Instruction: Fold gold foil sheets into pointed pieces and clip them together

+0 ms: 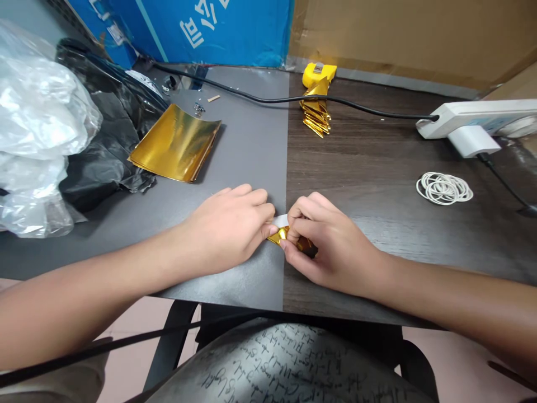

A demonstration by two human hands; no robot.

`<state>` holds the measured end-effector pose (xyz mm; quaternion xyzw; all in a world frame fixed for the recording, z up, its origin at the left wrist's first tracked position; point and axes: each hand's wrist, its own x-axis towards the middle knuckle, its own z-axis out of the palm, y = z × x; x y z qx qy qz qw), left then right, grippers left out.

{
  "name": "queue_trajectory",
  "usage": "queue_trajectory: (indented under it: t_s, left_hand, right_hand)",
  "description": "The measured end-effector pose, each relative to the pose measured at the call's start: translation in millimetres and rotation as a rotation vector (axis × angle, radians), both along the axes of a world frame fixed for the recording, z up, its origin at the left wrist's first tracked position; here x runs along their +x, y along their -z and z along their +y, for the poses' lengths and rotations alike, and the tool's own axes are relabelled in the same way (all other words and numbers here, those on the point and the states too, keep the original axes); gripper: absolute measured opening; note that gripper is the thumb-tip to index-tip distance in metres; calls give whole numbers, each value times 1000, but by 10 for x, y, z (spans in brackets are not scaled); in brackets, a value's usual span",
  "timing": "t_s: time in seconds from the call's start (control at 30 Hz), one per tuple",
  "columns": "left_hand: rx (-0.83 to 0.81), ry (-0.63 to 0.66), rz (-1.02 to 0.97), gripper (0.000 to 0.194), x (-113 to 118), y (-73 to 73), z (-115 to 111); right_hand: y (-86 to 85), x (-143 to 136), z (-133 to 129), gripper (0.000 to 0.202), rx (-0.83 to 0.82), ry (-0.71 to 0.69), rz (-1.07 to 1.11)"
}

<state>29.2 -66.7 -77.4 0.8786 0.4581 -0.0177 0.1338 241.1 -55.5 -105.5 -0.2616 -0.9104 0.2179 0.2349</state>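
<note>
Between my two hands, close to the table's front edge, lies a small piece of gold foil paper (274,238) with its white underside showing at the top. My left hand (235,229) pinches its left end, thumb pressed on the foil. My right hand (331,240) has its fingers curled on the right part, thumb and forefinger closed on it. The fingers hide much of the piece. A stack of gold foil sheets (178,143) rests behind my left hand. Farther back, folded gold pieces (316,115) lie in a pile against a yellow tape measure (312,74).
White rubber bands (443,188) lie at the right, below a white power strip (461,115). A black cable (260,100) crosses the back. Clear plastic bags (37,106) and a black bag (100,145) fill the left. Blue (251,33) and brown (398,39) boxes stand behind.
</note>
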Motion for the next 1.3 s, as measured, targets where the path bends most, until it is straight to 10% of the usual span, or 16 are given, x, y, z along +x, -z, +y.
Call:
queue_trajectory:
  t_s: [0.37, 1.3]
  left_hand:
    - [-203, -22, -128, 25, -70, -78, 49]
    - [-119, -126, -50, 23, 25, -69, 6]
  right_hand:
    - [29, -2, -5, 23, 7, 4, -14]
    - [43, -21, -12, 27, 51, 27, 4]
